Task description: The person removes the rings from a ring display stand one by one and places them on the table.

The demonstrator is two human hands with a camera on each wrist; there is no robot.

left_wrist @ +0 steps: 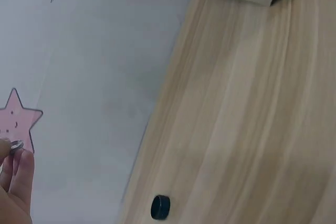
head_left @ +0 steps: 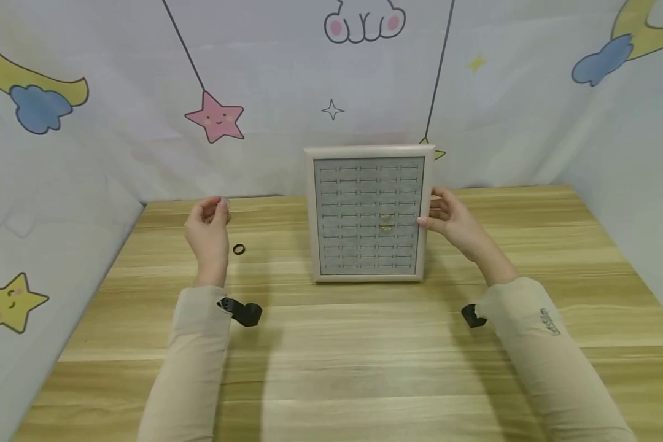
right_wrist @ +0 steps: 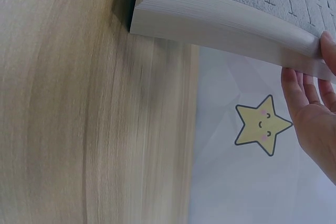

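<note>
My left hand (head_left: 209, 230) pinches a small silvery ring (left_wrist: 17, 145) between thumb and fingertips, raised over the table's far left. Just below it, a black ring (head_left: 239, 249) lies on the wood. My right hand (head_left: 452, 222) grips the right side of a white-framed ring display board (head_left: 369, 215), thumb on the front of the frame and fingers behind. The board stands upright and is lined with grey slotted fabric. Two gold-coloured rings (head_left: 386, 228) sit in its slots, right of the middle, one above the other.
The wooden table (head_left: 359, 362) reaches back to a white cloth backdrop (head_left: 276, 73) printed with stars and moons. Cloth also hangs along both sides. A black wrist camera (head_left: 247, 313) sticks out from the left sleeve, another (head_left: 472, 315) from the right.
</note>
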